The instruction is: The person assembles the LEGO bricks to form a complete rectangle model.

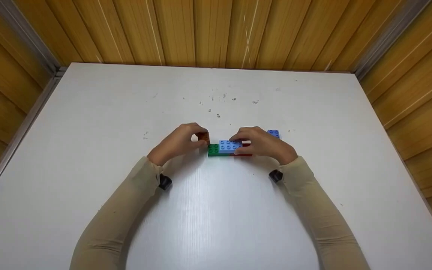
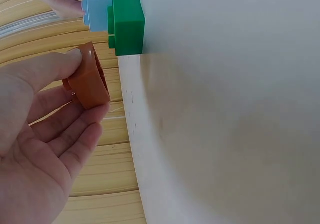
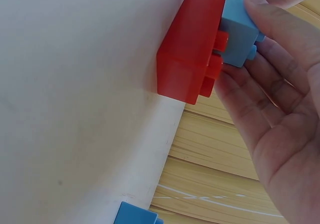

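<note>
My left hand (image 1: 178, 141) pinches an orange-brown toy building brick (image 2: 91, 88) between thumb and fingers, raised off the table at the left end of a joined row. That row has a green brick (image 1: 213, 150) on the left and a red brick (image 3: 186, 54) on the right, both low on the tabletop. A light blue brick (image 1: 224, 146) sits on top, bridging the two, with studs showing on either side. Thumb and fingers of my right hand (image 1: 264, 143) grip the light blue brick near its right end, covering part of it and the red one in the head view.
Another blue brick (image 1: 273, 132) lies on the white table (image 1: 216, 210) just behind my right hand, partly hidden by it. Wood-patterned panels (image 1: 212, 33) rise along the table's back and sides. Small dark marks dot the tabletop behind the bricks.
</note>
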Demonstrator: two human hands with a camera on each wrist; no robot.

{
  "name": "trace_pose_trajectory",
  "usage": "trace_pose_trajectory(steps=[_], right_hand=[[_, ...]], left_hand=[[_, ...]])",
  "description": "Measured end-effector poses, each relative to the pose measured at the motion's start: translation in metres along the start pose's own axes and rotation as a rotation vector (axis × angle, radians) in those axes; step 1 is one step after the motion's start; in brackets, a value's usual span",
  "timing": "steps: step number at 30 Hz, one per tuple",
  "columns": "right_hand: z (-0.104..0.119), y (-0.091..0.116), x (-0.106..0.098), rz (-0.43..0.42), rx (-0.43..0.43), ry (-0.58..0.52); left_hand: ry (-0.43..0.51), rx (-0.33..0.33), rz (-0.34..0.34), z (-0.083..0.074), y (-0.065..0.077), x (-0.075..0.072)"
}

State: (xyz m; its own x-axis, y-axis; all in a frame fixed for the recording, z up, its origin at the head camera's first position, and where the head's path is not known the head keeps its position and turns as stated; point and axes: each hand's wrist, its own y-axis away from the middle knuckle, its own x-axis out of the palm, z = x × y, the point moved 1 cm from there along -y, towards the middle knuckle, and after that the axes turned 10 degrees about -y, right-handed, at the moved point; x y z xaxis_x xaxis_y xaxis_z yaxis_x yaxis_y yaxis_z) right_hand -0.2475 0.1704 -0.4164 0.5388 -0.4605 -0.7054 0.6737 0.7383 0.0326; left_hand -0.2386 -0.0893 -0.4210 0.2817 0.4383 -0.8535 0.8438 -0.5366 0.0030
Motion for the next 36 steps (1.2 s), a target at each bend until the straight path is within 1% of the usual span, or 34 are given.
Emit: trace_pose_trajectory(steps=[5, 8, 14, 21, 24, 31, 36], right_hand=[[0.0, 0.0, 0.0, 0.004, 0.003, -0.009], [0.001, 0.0, -0.001, 0.004, 0.002, -0.01], [0.002, 0.0, -0.001, 0.002, 0.001, -0.002], [0.0, 0.0, 0.0, 0.006, 0.001, -0.015], [-0.001, 0.0, 0.0, 0.006, -0.002, -0.016], [-0.001, 0.001, 0.0, 0.005, -0.011, -0.017], [-0.001, 0.001, 0.001, -0.004, -0.024, -0.03]], left_hand=[[0.002, 0.046, -0.008, -0.003, 0.001, 0.0], [0.001, 0.062, -0.007, -0.004, 0.0, 0.0], [0.0, 0.055, 0.003, -0.006, -0.001, 0.001], [-0.01, 0.097, -0.001, -0.009, -0.001, 0.003], [-0.018, 0.104, 0.003, -0.01, -0.001, 0.005], [-0.04, 0.088, 0.017, -0.014, 0.0, 0.008], [-0.038, 0.12, -0.001, -0.015, 0.001, 0.009]])
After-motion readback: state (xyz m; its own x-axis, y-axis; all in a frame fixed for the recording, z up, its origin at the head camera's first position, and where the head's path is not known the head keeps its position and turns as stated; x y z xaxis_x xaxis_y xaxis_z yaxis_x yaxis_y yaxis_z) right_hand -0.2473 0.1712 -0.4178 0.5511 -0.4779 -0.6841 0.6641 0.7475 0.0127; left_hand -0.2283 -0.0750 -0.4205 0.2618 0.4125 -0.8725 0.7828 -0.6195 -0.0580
